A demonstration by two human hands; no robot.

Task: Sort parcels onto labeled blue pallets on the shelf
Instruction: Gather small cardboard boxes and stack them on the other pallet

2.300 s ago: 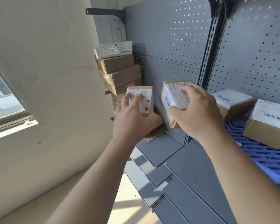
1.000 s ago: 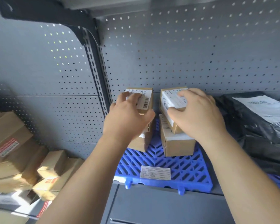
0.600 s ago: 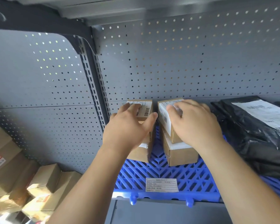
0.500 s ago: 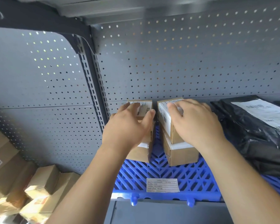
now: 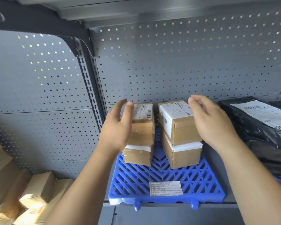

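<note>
A blue slatted pallet (image 5: 167,179) with a white label (image 5: 166,188) lies on the grey shelf. Two stacks of two cardboard parcels stand on it. The left top parcel (image 5: 143,122) sits on a lower box (image 5: 137,154); the right top parcel (image 5: 177,120) sits on another lower box (image 5: 182,155). My left hand (image 5: 118,127) hovers at the left side of the left stack, fingers relaxed and apart. My right hand (image 5: 209,120) hovers beside the right stack, fingers loose, holding nothing.
Black plastic mailer bags (image 5: 259,124) with white labels lie piled on the shelf at the right. A heap of cardboard boxes (image 5: 23,192) sits at the lower left. Perforated grey back panels (image 5: 185,62) and a dark upright post (image 5: 91,82) stand behind.
Both hands carried a parcel each from the left shelf area to the pallet, set them on the lower boxes, then let go and drew slightly away.
</note>
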